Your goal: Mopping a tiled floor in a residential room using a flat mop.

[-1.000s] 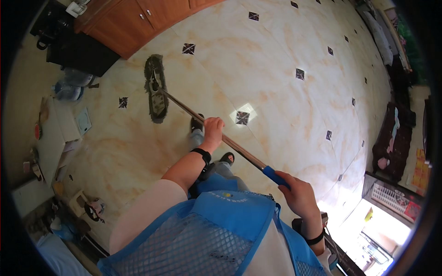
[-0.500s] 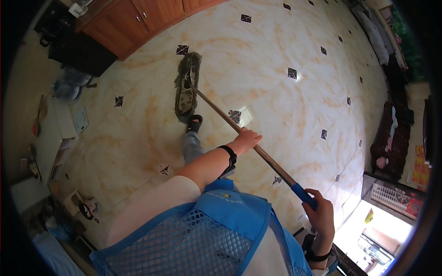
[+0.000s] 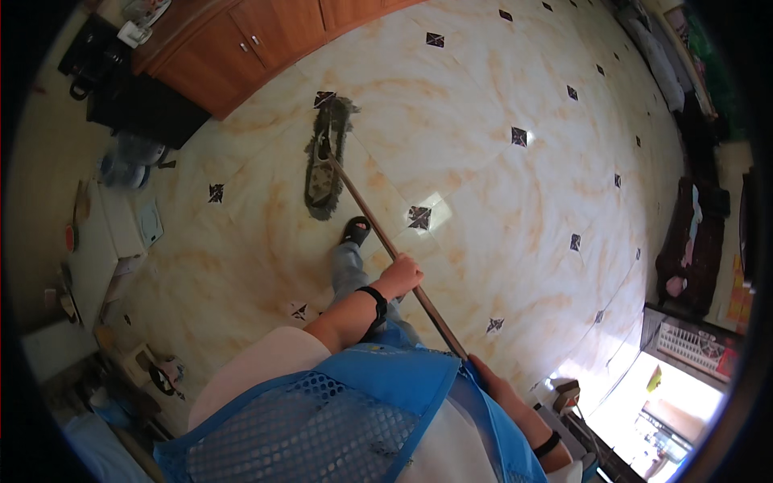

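Observation:
A dust mop with a long grey-green fringed head lies flat on the tiled floor. Its brown pole slants from the head back toward my body. My left hand is wrapped round the middle of the pole, a black band on the wrist. Close against my blue mesh vest, my right hand grips the upper end of the pole; the vest hides some of its fingers and the blue handle end. Just behind the mop head is my foot in a black sandal.
A wooden cabinet stands along the far left, with a black box-like unit and large clear water bottles beside it. A white cabinet is at left. Dark furniture lines the right; bright light enters at lower right.
Both hands have drawn back toward my body and to the left, steepening the pole. The mop head's far end has swung slightly right. My sandalled foot shows farther right.

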The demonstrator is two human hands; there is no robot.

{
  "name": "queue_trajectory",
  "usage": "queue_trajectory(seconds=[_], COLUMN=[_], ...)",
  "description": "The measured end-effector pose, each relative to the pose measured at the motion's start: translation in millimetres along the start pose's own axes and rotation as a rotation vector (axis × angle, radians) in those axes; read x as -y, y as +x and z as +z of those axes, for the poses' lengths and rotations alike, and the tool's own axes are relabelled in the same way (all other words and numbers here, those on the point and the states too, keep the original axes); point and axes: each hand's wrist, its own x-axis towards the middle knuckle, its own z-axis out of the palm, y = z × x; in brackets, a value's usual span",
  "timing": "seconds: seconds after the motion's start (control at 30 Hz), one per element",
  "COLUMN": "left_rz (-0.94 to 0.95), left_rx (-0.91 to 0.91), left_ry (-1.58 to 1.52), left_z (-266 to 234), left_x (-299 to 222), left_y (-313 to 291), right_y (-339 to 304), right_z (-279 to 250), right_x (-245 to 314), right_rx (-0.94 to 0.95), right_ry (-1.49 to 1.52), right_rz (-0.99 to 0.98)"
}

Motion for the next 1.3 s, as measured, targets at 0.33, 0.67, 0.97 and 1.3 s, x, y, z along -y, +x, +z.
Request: queue_trajectory(seconds=[0.33,0.67,0.97,1.3], left_rz=[-0.295,-0.738,-0.980,-1.171], left_rx=[-0.172,-0.353,-0.534,-0.414], left_ry=[0.186,-0.233,-0.447,-0.600], left_z=[-129,-265,-259,-169], left_x=[106,157,201,132], left_y=[56,79,108,165], right_y=[170,295,302,247], right_z=[-62,-67,-71,-149], right_x=[126,224,195,86], right_rx=[0.174,0.300,0.394,0.402], right_ry=[-0.031,0.084,0.956,0.850], right_rz=[0.212,0.181,0.277,0.282])
